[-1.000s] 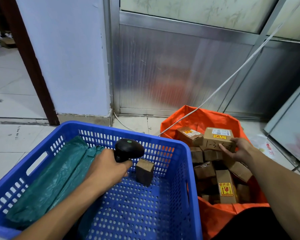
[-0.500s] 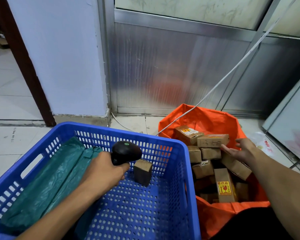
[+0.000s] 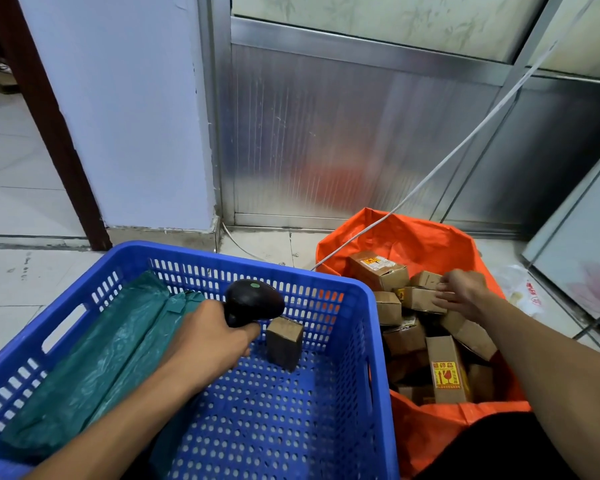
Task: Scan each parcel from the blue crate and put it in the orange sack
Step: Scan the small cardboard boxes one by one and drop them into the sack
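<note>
My left hand [image 3: 212, 337] grips a black handheld scanner [image 3: 253, 301] inside the blue crate [image 3: 243, 261]. One small cardboard parcel [image 3: 284, 342] stands upright in the crate just right of the scanner. Green plastic bags [image 3: 111, 355] lie along the crate's left side. To the right, the orange sack [image 3: 413, 237] holds several cardboard parcels, one with a yellow fragile label [image 3: 445, 370]. My right hand [image 3: 463, 292] hovers palm down with fingers spread over a small parcel [image 3: 418, 299] in the sack; it holds nothing.
A white cable [image 3: 465, 143] slants from the upper right down to the sack's rim. A white pillar [image 3: 129, 116] and a metal panel wall [image 3: 343, 140] stand behind crate and sack. Tiled floor [image 3: 14, 209] lies to the left.
My right hand let go of the labelled parcel, which dropped among the others in the sack. The hand then turned palm down and shifted slightly left. The left hand with the scanner barely moved.
</note>
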Motion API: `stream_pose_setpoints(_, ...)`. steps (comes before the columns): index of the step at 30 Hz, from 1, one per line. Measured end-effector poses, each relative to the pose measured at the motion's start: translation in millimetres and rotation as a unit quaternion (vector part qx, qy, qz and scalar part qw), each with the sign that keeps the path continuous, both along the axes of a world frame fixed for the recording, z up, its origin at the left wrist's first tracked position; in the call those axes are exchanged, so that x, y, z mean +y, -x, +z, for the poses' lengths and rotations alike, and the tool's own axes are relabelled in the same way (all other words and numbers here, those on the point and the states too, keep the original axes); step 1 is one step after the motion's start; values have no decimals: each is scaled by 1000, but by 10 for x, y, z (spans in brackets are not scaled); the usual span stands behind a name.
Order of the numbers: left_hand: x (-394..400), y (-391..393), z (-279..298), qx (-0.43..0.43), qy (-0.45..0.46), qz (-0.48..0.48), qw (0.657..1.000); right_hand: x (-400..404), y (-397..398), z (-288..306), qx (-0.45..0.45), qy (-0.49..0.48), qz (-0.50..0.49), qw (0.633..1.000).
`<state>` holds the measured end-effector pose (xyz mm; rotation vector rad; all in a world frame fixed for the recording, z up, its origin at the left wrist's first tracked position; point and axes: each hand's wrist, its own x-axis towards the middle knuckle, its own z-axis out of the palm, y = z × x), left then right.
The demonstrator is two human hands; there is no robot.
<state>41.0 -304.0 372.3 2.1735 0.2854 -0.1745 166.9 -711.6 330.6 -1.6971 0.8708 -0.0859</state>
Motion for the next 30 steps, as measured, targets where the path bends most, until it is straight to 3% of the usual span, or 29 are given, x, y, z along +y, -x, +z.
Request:
stream_pose_setpoints(3,7,-7,-12,1,1,4,1000,179,-84,-34,-8,190,100,977)
stream_pose_setpoints(8,34,-46,-19,1,7,15,1000,758,-75,112,-47,386,266,882)
stream_pose_setpoints(14,65,-68,-38,-2,8,19,1000,1388,-51,17,-39,433,416,799)
stream_pose_setpoints(20,143,-69,-58,2,-18,23,1000,1868,78,-575,131,401,556,716)
stream_pose_setpoints(23,215,-65,-69,6,-19,28,999,2018,186,-947,187,372,553,721)
stream_pose_setpoints(30,367,-122,-161,18,-11,57,998,2338,177,-1532,241,286,478,795)
